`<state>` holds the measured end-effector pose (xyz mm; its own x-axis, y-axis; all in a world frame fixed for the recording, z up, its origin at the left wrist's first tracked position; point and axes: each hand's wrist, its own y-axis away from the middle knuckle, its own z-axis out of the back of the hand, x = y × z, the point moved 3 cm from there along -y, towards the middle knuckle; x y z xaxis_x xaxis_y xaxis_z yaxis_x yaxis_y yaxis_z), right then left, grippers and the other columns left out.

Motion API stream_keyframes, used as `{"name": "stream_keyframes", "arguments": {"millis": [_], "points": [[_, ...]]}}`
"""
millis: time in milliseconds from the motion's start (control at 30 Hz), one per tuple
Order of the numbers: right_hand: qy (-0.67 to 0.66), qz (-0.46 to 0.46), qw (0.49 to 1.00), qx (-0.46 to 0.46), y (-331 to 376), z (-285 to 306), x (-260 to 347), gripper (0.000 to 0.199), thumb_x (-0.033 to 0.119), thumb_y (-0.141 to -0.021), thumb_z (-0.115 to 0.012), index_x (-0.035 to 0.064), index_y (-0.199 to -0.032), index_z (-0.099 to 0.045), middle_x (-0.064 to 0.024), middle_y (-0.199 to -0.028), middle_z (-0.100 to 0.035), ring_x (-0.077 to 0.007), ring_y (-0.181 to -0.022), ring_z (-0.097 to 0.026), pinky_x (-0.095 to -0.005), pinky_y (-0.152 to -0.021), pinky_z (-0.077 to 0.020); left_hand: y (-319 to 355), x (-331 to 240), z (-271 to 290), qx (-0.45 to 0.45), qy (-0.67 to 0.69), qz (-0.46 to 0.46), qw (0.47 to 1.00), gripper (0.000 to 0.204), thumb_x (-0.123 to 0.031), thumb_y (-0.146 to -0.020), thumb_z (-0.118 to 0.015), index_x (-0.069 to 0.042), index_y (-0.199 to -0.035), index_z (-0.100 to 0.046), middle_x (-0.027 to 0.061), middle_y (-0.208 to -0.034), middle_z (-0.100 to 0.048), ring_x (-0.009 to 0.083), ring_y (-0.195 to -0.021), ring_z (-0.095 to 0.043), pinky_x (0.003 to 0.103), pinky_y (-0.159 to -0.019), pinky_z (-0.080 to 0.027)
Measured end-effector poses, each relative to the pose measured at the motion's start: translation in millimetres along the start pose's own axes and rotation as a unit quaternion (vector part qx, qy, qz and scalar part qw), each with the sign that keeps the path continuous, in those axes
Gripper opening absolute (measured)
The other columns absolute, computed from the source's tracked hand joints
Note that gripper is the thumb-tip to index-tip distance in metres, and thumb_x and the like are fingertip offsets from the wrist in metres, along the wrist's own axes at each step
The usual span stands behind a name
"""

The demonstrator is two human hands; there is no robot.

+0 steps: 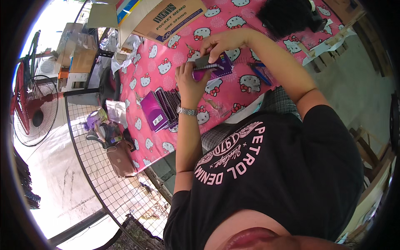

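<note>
My left hand [192, 85], with a metal watch on its wrist, is closed on the near left side of a small notebook [203, 62], whose grey back board and page edges show. From the far side, my right hand [227, 41] pinches the same notebook between thumb and fingers. Beneath it lies a purple notebook cover [225, 66] with a row of punched holes along one edge. To the left of my left forearm, a row of purple spiral notebooks [160, 109] leans together on the pink patterned tablecloth [156, 143]. Blue-handled pliers [260, 74] lie right of the work.
An open cardboard box [168, 21] stands at the far side. A heap of black spiral wire [285, 18] sits far right. A brown bag [121, 159] and a purple-labelled package [96, 118] are at the left table edge, by a wire grid. A standing fan [36, 110] is farther left.
</note>
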<state>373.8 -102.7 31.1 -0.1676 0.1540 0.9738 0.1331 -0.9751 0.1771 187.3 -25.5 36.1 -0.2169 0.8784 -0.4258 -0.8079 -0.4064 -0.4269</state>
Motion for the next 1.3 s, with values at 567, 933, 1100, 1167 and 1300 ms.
{"name": "stream_keyframes", "arguments": {"millis": [567, 933, 1100, 1167, 1300], "points": [[-0.143, 0.066, 0.985, 0.064, -30, -6, 3, 0.042, 0.015, -0.077, -0.07, 0.0029, -0.116, -0.064, -0.0038, -0.107, -0.063, -0.0122, -0.1, -0.057, -0.0266, -0.093, -0.0417, 1, 43, 7, 0.057, 0.181, 0.156, 0.969, 0.031, -0.012, -0.079, -0.077, 0.0, -0.102, -0.06, 0.0054, -0.09, -0.063, 0.011, -0.078, -0.059, 0.026, -0.068, -0.047], [-0.079, 0.088, 0.99, 0.071, -40, -12, 6, 0.043, 0.032, -0.074, -0.073, 0.006, -0.108, -0.068, -0.005, -0.095, -0.064, -0.0142, -0.092, -0.059, -0.0279, -0.088, -0.0427, 9, 51, 0, 0.021, 0.266, 0.203, 0.942, 0.023, -0.006, -0.084, -0.072, 0.004, -0.101, -0.06, 0.0068, -0.088, -0.068, 0.0118, -0.078, -0.063, 0.024, -0.071, -0.05], [0.416, -0.037, 0.847, -0.33, -27, 33, -49, 0.043, 0.04, -0.071, -0.077, 0.0109, -0.103, -0.072, -0.0096, -0.097, -0.067, -0.0247, -0.096, -0.062, -0.0382, -0.089, -0.0439, 13, 51, 4, -0.009, 0.303, 0.227, 0.925, 0.021, -0.003, -0.087, -0.067, 0.006, -0.104, -0.058, 0.0097, -0.092, -0.067, 0.0149, -0.077, -0.067, 0.026, -0.069, -0.053], [0.379, -0.059, 0.878, -0.285, -3, 41, -95, 0.047, 0.04, -0.074, -0.075, 0.0114, -0.111, -0.068, -0.0106, -0.113, -0.064, -0.0267, -0.113, -0.056, -0.0399, -0.093, -0.0436, 13, 42, 0, -0.068, 0.389, 0.197, 0.897, 0.02, -0.003, -0.089, -0.065, 0.006, -0.105, -0.058, 0.0103, -0.092, -0.066, 0.0162, -0.076, -0.068, 0.026, -0.067, -0.054], [0.31, 0.08, 0.85, -0.419, 58, -1, -131, 0.063, 0.036, -0.079, -0.073, 0.0105, -0.133, -0.052, -0.0162, -0.139, -0.046, -0.0361, -0.126, -0.046, -0.0444, -0.103, -0.0394, 29, 44, -5, -0.115, 0.36, 0.235, 0.895, 0.014, -0.009, -0.094, -0.061, 0.005, -0.098, -0.061, 0.0064, -0.083, -0.063, 0.0114, -0.066, -0.064, 0.025, -0.06, -0.055]]}}
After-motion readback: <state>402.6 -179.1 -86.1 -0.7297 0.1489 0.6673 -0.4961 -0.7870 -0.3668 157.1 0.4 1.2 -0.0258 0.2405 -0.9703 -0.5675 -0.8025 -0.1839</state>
